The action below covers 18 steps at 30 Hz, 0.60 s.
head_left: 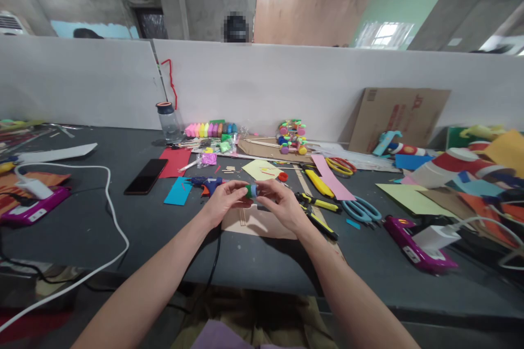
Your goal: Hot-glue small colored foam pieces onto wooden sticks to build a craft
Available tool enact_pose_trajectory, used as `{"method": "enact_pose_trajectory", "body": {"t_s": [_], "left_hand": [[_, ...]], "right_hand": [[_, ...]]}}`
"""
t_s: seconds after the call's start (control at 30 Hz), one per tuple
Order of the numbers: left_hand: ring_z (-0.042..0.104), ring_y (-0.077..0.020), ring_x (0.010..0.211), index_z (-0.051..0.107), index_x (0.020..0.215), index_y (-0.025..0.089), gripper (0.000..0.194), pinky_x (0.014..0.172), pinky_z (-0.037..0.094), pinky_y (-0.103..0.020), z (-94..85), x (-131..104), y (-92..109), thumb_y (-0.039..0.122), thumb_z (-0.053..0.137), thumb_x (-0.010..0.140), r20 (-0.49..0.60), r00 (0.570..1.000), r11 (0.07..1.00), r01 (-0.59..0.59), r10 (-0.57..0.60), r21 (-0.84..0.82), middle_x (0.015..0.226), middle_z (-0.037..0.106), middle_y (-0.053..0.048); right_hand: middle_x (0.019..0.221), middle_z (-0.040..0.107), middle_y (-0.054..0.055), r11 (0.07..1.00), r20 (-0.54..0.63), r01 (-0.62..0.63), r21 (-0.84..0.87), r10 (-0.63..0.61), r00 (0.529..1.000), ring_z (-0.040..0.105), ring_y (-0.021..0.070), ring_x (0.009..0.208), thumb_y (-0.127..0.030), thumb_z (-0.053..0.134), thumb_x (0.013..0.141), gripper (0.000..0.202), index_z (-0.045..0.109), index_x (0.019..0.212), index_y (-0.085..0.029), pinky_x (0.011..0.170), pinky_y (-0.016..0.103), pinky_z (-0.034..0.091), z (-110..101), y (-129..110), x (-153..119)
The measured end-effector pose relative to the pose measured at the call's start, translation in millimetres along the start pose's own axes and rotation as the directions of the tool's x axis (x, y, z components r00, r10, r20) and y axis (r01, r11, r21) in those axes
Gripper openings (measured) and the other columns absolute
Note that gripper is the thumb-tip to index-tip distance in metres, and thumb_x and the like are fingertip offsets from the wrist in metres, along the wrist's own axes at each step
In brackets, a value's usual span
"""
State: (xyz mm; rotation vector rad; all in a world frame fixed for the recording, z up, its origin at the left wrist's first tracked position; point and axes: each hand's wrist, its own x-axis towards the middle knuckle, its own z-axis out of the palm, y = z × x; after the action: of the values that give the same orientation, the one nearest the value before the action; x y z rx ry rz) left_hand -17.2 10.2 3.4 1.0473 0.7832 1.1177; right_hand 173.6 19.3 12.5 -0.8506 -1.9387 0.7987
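Note:
Above the near middle of the table, my left hand and my right hand meet fingertip to fingertip. Pinched between them is a small round green and light-blue piece; its exact kind is too small to make out. The green side lies at my left fingers, the light-blue side at my right. Below the hands lies a sheet of tan cardboard with thin wooden sticks on it. A blue glue gun rests just beyond my left hand, partly hidden by it.
Yellow-black pliers, a yellow utility knife and blue-handled scissors lie at the right. A phone and blue paper are at the left. Purple power strips with cables flank the workspace. Coloured clay stands by the white partition.

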Motion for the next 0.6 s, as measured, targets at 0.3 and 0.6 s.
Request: {"method": "enact_pose_trajectory", "body": {"t_s": [0.3, 0.6], "left_hand": [[0.067, -0.0145, 0.067, 0.058, 0.098, 0.013, 0.043, 0.071, 0.055, -0.031, 3.1, -1.4, 1.5, 0.04, 0.074, 0.069, 0.007, 0.998, 0.998, 0.063, -0.063, 0.025, 0.072, 0.067, -0.002], [0.066, -0.014, 0.062, 0.058, 0.095, 0.012, 0.042, 0.069, 0.054, -0.031, 2.4, -1.4, 0.0, 0.042, 0.072, 0.07, 0.011, 1.0, 0.994, 0.027, -0.028, 0.106, 0.069, 0.066, -0.002]], "right_hand": [[0.094, 0.065, 0.005, 1.0, -0.019, -0.02, -0.025, 0.019, 1.0, 0.063, 0.0178, 0.085, -0.027, 0.062, 0.082, 0.022, 0.064, 0.102, -0.02, 0.075, 0.031, 0.052, 1.9, 0.5, 0.9], [0.089, 0.065, 0.004, 0.998, -0.02, -0.02, -0.065, 0.018, 1.0, 0.062, 0.0176, 0.081, -0.025, 0.063, 0.081, 0.021, 0.065, 0.101, -0.02, 0.075, 0.031, 0.051, 2.9, 1.3, 1.3]]}}
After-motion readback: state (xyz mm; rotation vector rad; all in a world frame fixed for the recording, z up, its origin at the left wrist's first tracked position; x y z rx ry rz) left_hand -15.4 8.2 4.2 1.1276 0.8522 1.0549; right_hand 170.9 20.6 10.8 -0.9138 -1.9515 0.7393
